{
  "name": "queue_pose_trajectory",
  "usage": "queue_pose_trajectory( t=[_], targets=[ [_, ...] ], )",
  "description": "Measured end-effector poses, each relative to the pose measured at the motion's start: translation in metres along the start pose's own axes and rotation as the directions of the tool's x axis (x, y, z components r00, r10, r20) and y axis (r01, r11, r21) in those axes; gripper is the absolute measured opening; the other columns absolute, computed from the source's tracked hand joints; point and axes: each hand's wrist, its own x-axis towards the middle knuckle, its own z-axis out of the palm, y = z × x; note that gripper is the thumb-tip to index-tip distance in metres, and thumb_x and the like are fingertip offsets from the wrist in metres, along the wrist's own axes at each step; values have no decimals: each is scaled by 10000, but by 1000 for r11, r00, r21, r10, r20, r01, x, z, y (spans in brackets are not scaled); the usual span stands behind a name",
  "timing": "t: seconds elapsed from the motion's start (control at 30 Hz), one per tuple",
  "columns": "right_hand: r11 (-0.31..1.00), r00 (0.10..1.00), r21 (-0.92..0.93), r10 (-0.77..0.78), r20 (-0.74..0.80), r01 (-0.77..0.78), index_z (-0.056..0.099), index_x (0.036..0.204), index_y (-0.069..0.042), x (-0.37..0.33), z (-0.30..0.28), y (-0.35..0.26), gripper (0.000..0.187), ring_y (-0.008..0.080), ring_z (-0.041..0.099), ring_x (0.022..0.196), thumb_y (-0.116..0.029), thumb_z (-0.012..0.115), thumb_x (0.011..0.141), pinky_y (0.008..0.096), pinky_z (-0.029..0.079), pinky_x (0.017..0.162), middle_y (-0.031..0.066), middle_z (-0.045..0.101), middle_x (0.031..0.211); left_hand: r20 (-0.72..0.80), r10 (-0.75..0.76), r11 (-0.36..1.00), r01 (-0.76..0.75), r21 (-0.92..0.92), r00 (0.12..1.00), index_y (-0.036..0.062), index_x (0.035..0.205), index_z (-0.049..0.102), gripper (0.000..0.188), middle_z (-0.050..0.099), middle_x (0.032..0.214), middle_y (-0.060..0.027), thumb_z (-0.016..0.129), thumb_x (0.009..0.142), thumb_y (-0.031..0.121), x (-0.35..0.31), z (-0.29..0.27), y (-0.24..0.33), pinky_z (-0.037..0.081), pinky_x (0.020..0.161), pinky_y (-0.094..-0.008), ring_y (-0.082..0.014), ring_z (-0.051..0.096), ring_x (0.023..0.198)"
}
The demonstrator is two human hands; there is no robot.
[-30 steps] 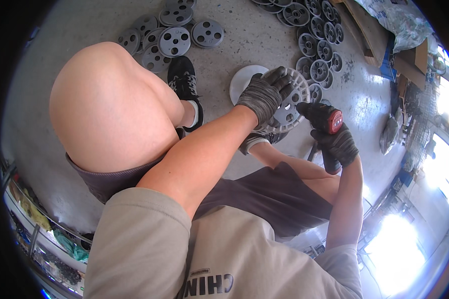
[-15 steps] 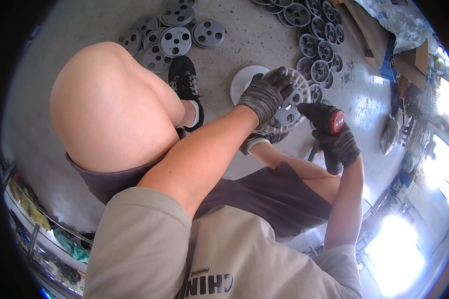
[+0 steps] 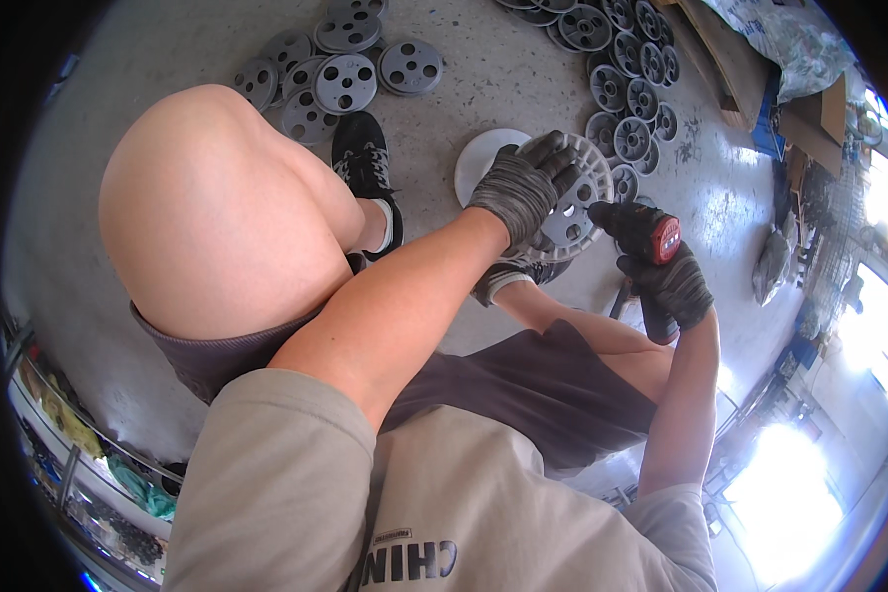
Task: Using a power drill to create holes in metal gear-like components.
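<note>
My left hand [image 3: 525, 187], in a grey and black work glove, grips a pale ribbed ring [image 3: 594, 168] around a grey wheel with round holes [image 3: 567, 228]. Its fingers lie over the far part of the ring. My gloved right hand [image 3: 676, 288] is wrapped round a black and red power drill [image 3: 636, 229]. The drill's nose points left at the wheel's face, close to its middle; whether the bit touches it I cannot tell. A flat white disc [image 3: 478, 170] lies just left of the wheel, partly behind my left hand.
Grey wheels with holes [image 3: 346, 83] lie in a loose pile at the far left. More spoked wheels [image 3: 608, 89] stand and overlap at the far right. Beyond them are cardboard [image 3: 814, 133] and clear plastic wrap [image 3: 797, 54]. My shoe [image 3: 365, 163] rests left of the disc.
Almost nothing differs. The hands, wheel and drill keep their places, and the whole view has shifted very slightly.
</note>
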Motion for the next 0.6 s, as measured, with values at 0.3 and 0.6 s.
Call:
queue_pose_trajectory(
  t=[0.3, 0.6],
  targets=[
    [1000, 1000, -12, 8, -1, -8, 640, 1344, -24, -1, -2, -2, 544, 141, 648, 696, -101, 843, 845, 332, 578, 634, 47, 751, 1057, -17, 0, 1000, 1, 22, 1000, 223, 1640, 400, 1060, 293, 1751, -51, 863, 718, 468, -1, -1, 0, 376, 1211, -552, -287, 216, 1632],
    [999, 999, 8, -38, -3, 38, 656, 1317, -35, 1, -5, 5, 521, 136, 640, 724, -118, 856, 843, 333, 575, 648, 37, 744, 1048, -1, 5, 1000, -5, -9, 1000, 212, 1625, 430, 1074, 302, 1747, -52, 879, 687, 477, -2, -4, 0, 360, 1226, -548, -290, 215, 1631]
  ],
)
